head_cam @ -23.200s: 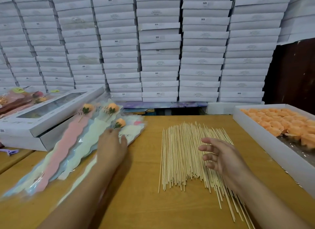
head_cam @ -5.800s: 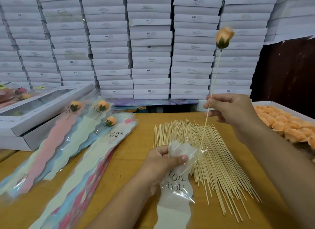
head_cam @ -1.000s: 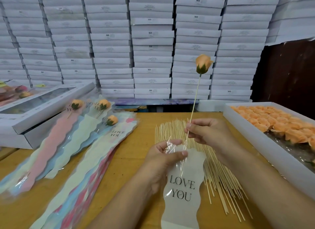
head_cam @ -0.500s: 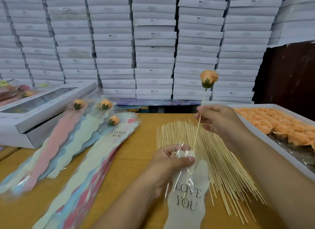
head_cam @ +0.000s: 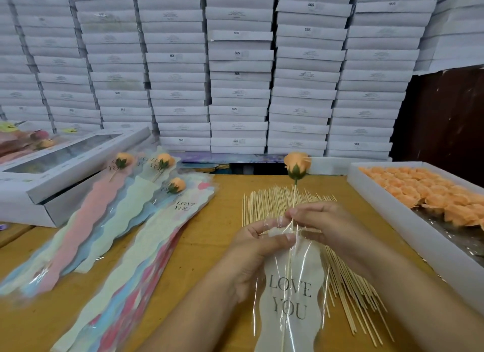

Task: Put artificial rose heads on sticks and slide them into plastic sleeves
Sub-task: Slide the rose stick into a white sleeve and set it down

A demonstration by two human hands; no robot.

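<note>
An orange rose head (head_cam: 297, 164) sits on a thin wooden stick (head_cam: 294, 194) that runs down inside a clear plastic sleeve (head_cam: 290, 296) printed LOVE YOU. My left hand (head_cam: 258, 249) grips the sleeve's open top edge. My right hand (head_cam: 323, 224) pinches the stick just above the opening. Loose sticks (head_cam: 348, 286) lie spread on the wooden table (head_cam: 209, 246) under both hands. The rose head stands above the sleeve, outside it.
A white tray (head_cam: 387, 220) of orange rose heads (head_cam: 429, 191) lies at the right. Three filled sleeves (head_cam: 86, 220) and a stack of unused sleeves (head_cam: 136, 286) lie at the left, beside a windowed white box (head_cam: 52, 176). Stacked white boxes (head_cam: 235, 71) wall the back.
The stick has slid deeper into the sleeve, so the rose head sits lower. My right hand came down the stick to just above my left hand.
</note>
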